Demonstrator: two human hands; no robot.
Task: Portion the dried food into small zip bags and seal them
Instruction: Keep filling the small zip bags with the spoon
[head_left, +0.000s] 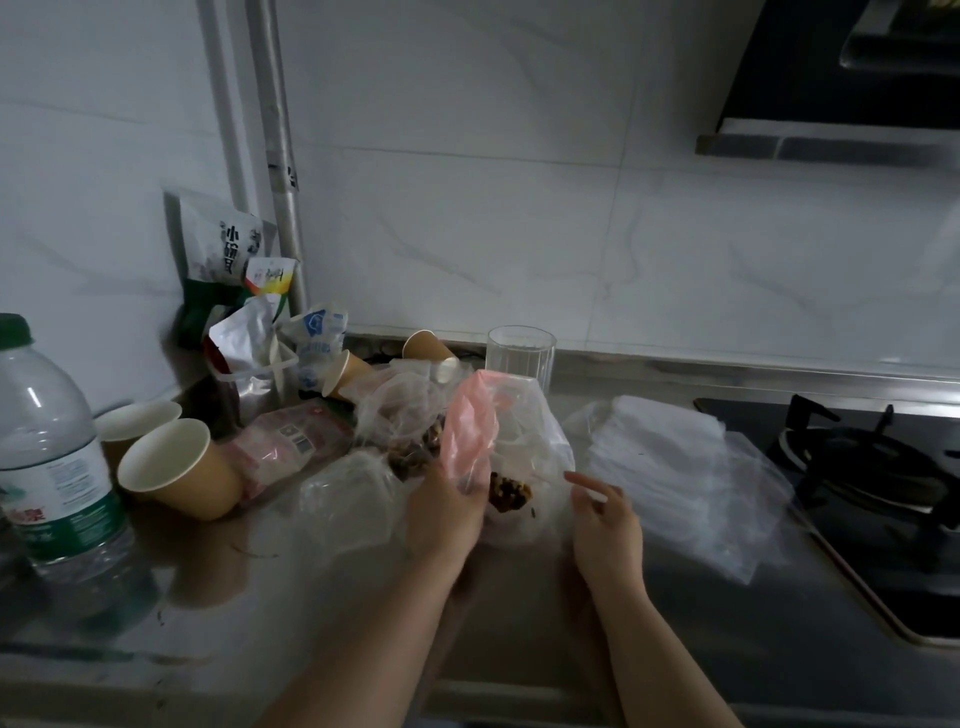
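My left hand (445, 512) grips the lower end of a small zip bag (470, 431) that looks pink and stands upright over the counter. Just right of that hand, dark brown dried food (510, 492) lies inside a large clear plastic bag (530, 421). More dried food (415, 457) shows in crumpled clear plastic to the left. My right hand (605, 525) hovers open beside the big bag, fingers spread, holding nothing. A stack of empty clear zip bags (675, 467) lies flat to the right.
Paper cups (174, 470) lie and stand at left, beside a water bottle (57, 457). Snack packets (228, 270) lean on the wall. A drinking glass (521, 356) stands behind the bags. A gas hob (872, 483) occupies the right.
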